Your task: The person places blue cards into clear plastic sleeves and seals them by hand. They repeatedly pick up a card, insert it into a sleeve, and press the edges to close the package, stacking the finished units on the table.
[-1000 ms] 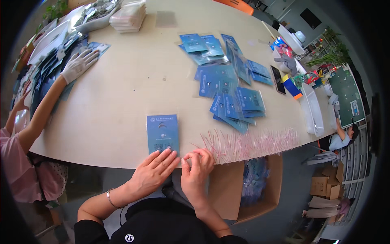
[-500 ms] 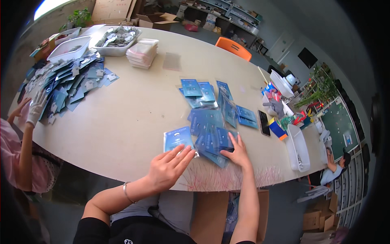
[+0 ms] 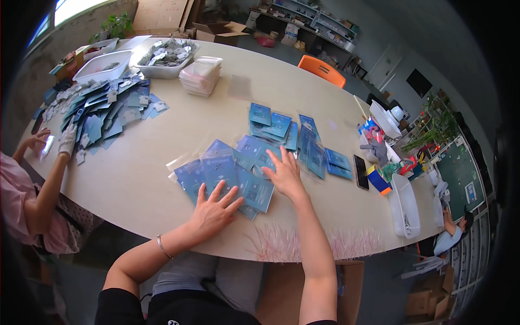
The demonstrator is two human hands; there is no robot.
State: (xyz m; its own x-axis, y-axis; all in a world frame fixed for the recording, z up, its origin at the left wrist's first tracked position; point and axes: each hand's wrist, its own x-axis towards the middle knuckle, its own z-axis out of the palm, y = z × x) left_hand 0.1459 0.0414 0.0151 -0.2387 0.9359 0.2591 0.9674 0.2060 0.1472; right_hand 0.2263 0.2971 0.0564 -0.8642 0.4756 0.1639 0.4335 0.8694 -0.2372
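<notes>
Several blue printed cards (image 3: pixel 219 169), some in clear plastic sleeves, lie fanned and overlapping near the table's front edge. My left hand (image 3: pixel 215 210) rests over their near side, fingers spread and palm down, with nothing gripped. Over the right end of the same cards is my right hand (image 3: pixel 285 176), its fingers also apart. Whether its fingertips press on the cards I cannot tell. Just beyond, more sleeved blue cards (image 3: pixel 278 124) lie in loose stacks, with another sleeved bundle (image 3: pixel 315 154) and a small stack (image 3: pixel 338 160) to the right.
At far left, a heap of blue cards with grey tags (image 3: pixel 103 111) lies before a co-worker's gloved hand (image 3: pixel 67 141). Behind stand a filled white tub (image 3: pixel 162 70) and a stack of clear sleeves (image 3: pixel 200 77). Rightward are a phone (image 3: pixel 361 172), a tape roll (image 3: pixel 378 179) and a white bin (image 3: pixel 404 208). Pinkish strands (image 3: pixel 314 242) line the front edge.
The fanned cards now lie further left, spread across where a single sleeved card was under my left hand. My right hand has moved left and away from me. Both hands have their fingers wider apart.
</notes>
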